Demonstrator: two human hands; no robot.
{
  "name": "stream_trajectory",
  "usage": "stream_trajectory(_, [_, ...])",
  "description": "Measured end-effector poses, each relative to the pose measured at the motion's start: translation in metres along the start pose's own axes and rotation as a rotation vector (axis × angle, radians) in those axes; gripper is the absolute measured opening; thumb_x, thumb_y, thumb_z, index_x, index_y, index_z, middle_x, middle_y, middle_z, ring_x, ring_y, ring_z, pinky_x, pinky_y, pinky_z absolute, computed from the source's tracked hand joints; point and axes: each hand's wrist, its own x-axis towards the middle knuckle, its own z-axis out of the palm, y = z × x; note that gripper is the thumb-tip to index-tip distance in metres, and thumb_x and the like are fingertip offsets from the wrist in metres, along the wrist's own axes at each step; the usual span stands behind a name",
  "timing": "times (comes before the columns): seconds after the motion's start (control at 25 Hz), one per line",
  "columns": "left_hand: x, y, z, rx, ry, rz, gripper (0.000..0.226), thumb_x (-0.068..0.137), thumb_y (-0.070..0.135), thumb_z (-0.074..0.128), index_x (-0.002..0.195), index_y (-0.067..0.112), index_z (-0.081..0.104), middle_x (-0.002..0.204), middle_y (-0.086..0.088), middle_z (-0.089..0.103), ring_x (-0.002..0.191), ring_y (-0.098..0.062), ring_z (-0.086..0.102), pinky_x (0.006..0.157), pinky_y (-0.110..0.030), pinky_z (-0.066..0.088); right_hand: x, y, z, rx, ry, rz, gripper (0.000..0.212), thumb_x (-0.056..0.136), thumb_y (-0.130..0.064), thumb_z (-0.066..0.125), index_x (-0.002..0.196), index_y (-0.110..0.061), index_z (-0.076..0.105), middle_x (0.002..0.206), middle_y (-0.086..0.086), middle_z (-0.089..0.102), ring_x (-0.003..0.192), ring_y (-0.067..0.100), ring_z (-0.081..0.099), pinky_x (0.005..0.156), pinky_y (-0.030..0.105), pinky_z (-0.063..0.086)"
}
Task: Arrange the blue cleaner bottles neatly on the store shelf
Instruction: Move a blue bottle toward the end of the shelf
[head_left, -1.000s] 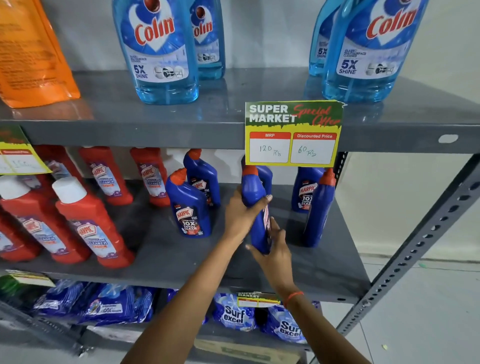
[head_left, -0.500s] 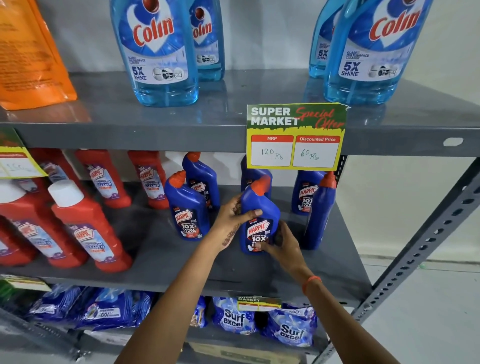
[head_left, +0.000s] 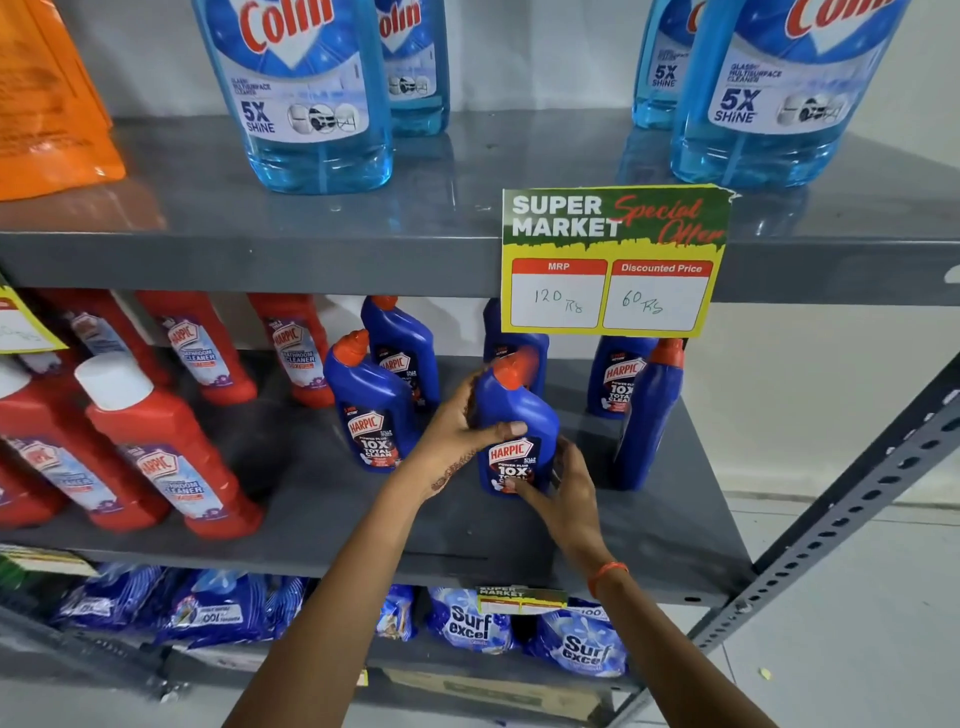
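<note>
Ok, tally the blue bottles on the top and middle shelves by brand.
Colin bottles, top shelf: 4
Harpic bottles, middle shelf: 6
Total: 10

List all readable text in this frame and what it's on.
"SUPER MARKET Special Offer / MRP 120 Rs / Discounted Price 60 Rs": yellow-edged paper price sign.
"HARPIC 10X TOTAL CLEAN": dark blue plastic bottle in both hands.
"HARPIC BATHROOM CLEANER": red plastic bottles.
"Colin 5X SHINE": clear blue bottles.
"Surf excel": blue pouches.
Smaller print: unreadable.
</note>
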Motion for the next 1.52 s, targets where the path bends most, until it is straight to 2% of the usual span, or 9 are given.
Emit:
stream_trajectory(0.16, [-0.006, 0.018, 0.024, 0.533, 0.275, 0.263, 0.119, 0.061, 0.05, 0.078, 0.147, 0.02, 0.001, 0.159, -0.004, 0.007, 0.146, -0.016, 0.006, 0.118, -0.028, 0.012, -0.018, -0.018, -0.015, -0.032, 0.146, -0.124, 0.062, 0.071, -0.032, 0.075, 0.124, -0.013, 0.049, 0.117, 0.004, 0.053, 0.113, 0.016, 0.052, 0.099, 0.024, 0.044])
stream_trajectory(0.36, [-0.014, 0.029, 0.089, 0.602, 0.365, 0.671, 0.071, 0.084, 0.025, 0.062, 0.141, 0.009, 0.024, 0.149, -0.013, 0.034, 0.137, -0.012, 0.022, 0.112, -0.009, 0.012, -0.013, -0.016, -0.052, -0.08, 0.576, -0.013, 0.067, 0.074, -0.018, 0.073, 0.132, -0.009, 0.04, 0.133, 0.017, 0.042, 0.128, 0.024, 0.036, 0.108, 0.03, 0.032])
stream_trajectory(0.48, [0.006, 0.025, 0.114, 0.471, 0.119, 0.503, 0.065, 0.087, 0.005, 0.056, 0.143, 0.009, 0.024, 0.151, -0.007, 0.031, 0.134, 0.003, 0.021, 0.108, -0.004, 0.015, 0.013, -0.005, -0.062, -0.049, 0.545, 0.168, 0.073, 0.07, -0.013, 0.076, 0.132, -0.006, 0.038, 0.133, 0.02, 0.04, 0.126, 0.031, 0.038, 0.107, 0.041, 0.037])
stream_trajectory(0.6, [0.038, 0.013, 0.124, 0.412, -0.115, 0.228, 0.072, 0.084, 0.005, 0.06, 0.144, 0.012, 0.021, 0.153, -0.008, 0.029, 0.139, -0.017, 0.029, 0.111, -0.023, 0.024, 0.025, 0.003, -0.07, -0.054, 0.489, 0.132, 0.051, 0.072, -0.006, 0.073, 0.117, -0.003, 0.05, 0.113, 0.02, 0.05, 0.105, 0.034, 0.051, 0.089, 0.04, 0.046])
stream_trajectory(0.8, [0.073, 0.02, 0.126, 0.435, -0.28, 0.129, 0.067, 0.08, 0.012, 0.07, 0.137, 0.014, 0.037, 0.143, -0.01, 0.043, 0.132, -0.024, 0.04, 0.104, -0.028, 0.035, 0.01, 0.012, -0.087, 0.033, 0.442, 0.113, 0.044, 0.075, -0.013, 0.072, 0.114, -0.007, 0.052, 0.102, 0.017, 0.06, 0.09, 0.033, 0.057, 0.079, 0.044, 0.05])
stream_trajectory(1.04, [0.084, 0.041, 0.114, 0.535, -0.541, 0.068, 0.058, 0.073, 0.024, 0.077, 0.125, 0.015, 0.052, 0.128, -0.007, 0.059, 0.115, -0.021, 0.054, 0.096, -0.032, 0.044, -0.009, 0.006, -0.106, 0.028, 0.326, 0.09, 0.071, 0.077, -0.011, 0.071, 0.137, -0.011, 0.034, 0.114, 0.009, 0.059, 0.094, 0.024, 0.061, 0.07, 0.02, 0.052])
stream_trajectory(1.2, [0.074, 0.046, 0.127, 0.613, -0.194, 0.175, 0.058, 0.066, 0.043, 0.079, 0.111, 0.013, 0.059, 0.113, -0.007, 0.067, 0.101, -0.023, 0.062, 0.085, -0.034, 0.05, -0.005, -0.002, -0.113, -0.011, 0.253, 0.054, 0.088, 0.073, -0.03, 0.076, 0.143, -0.018, 0.023, 0.128, 0.011, 0.056, 0.107, 0.021, 0.061, 0.085, 0.032, 0.059])
stream_trajectory(1.32, [0.07, 0.048, 0.137, 0.618, 0.116, 0.149, 0.055, 0.064, 0.051, 0.076, 0.102, 0.013, 0.061, 0.105, -0.004, 0.069, 0.094, -0.022, 0.063, 0.072, -0.027, 0.044, -0.01, -0.008, -0.093, -0.218, 0.239, 0.133, 0.12, 0.057, -0.052, 0.08, 0.147, -0.019, 0.009, 0.148, 0.009, 0.031, 0.137, 0.025, 0.031, 0.109, 0.045, 0.04])
stream_trajectory(1.52, [0.067, 0.051, 0.144, 0.57, 0.2, 0.099, 0.043, 0.071, 0.043, 0.073, 0.092, 0.007, 0.062, 0.092, -0.007, 0.065, 0.086, -0.026, 0.061, 0.069, -0.028, 0.042, -0.016, 0.001, -0.086, -0.26, 0.397, 0.059, 0.092, 0.07, -0.013, 0.073, 0.145, -0.012, 0.02, 0.144, 0.014, 0.028, 0.131, 0.029, 0.034, 0.106, 0.044, 0.043])
